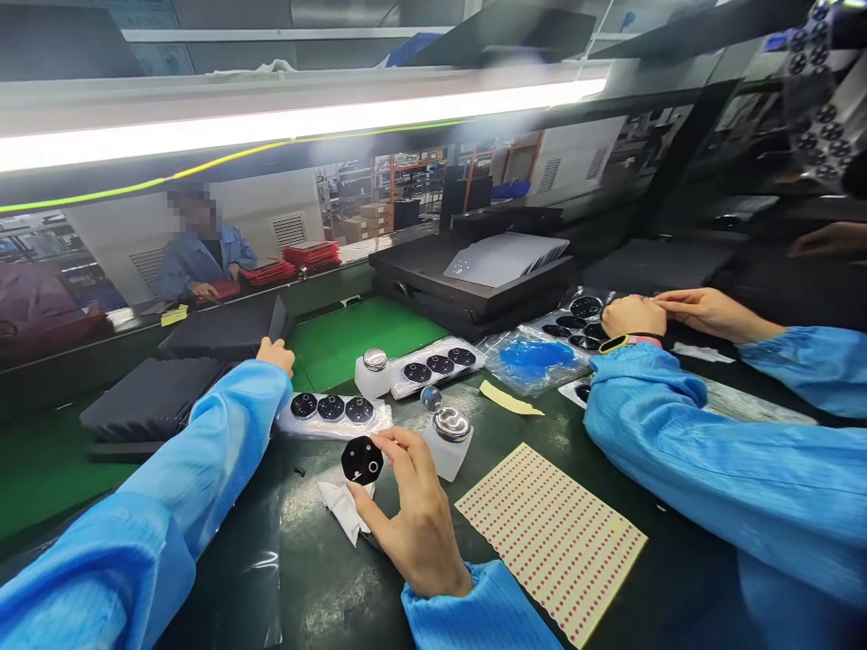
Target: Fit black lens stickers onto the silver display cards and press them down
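One black disc point(361, 459) is over the near middle of the bench point(304, 560), pinched between thumb and finger of the right hand point(420, 515); it is flat, with small pale marks and one white ring. Beyond are two packs point(383, 417) with three discs point(331, 408) each, and two bottles point(451, 459). Farther left, the left hand's point(276, 355) opening and hold I cannot tell.

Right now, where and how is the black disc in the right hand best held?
The black disc is likely best held by its rim, from the right, as the right hand does, the grip pinching its lower and upper-right edges. It looks thin and flat, its face turned to the camera, so a rim hold leaves its pale marks uncovered.
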Motion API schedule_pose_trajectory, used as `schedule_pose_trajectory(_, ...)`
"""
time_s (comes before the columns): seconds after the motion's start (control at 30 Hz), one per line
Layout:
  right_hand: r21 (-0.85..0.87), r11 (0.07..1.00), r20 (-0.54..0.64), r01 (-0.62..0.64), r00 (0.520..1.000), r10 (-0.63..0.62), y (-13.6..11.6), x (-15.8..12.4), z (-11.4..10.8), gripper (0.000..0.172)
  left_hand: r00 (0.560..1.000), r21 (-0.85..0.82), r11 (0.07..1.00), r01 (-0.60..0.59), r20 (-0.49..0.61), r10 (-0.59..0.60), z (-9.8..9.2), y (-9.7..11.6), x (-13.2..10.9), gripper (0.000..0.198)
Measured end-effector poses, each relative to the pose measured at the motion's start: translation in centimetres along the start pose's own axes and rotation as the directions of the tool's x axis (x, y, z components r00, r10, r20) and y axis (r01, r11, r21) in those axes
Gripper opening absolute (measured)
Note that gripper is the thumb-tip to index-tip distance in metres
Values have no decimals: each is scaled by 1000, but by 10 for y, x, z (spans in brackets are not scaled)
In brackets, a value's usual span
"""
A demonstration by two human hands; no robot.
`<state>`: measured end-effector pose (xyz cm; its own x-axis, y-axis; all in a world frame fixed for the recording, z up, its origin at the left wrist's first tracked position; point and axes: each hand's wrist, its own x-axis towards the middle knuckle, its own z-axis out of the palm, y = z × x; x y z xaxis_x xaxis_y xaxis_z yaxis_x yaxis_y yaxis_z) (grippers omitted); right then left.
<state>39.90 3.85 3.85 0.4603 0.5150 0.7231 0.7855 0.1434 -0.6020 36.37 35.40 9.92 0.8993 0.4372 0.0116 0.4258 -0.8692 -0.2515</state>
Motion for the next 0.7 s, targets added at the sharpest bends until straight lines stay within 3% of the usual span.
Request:
schedule_pose_trajectory(0.1, -13, 1000, 6, 9, 1000, -9, 1, -2, -1, 43, 996, 105, 991, 85, -34, -81, -24, -12, -16, 33)
schedule_pose_trajectory(0.2, -25, 999, 12, 24, 1000, -23, 3, -4, 0, 40, 993, 181, 978, 107, -66, -96, -50, -21, -49, 33)
schedule_pose_trajectory(0.37, -45, 997, 15, 64, 998, -63, 7, -9, 2, 37, 993, 281, 955, 95, -89, -73, -80, -23, -145, 27)
schedule_pose_trajectory(0.47, -64, 996, 34, 61, 998, -59, 10, -13, 3, 38, 995, 328, 941, 87, -70, -68, -81, -20, -218, 13)
schedule_pose_trajectory(0.6, -82, 996, 55, 44, 998, -39, 10, -17, 4, 46, 992, 400, 908, 123, -54, -111, -67, -19, -313, 22)
schedule_pose_trajectory(0.7, -109, 994, 68, 25, 998, -18, 6, -18, 6, 51, 980, 456, 868, 198, -61, -192, -46, -23, -371, 28)
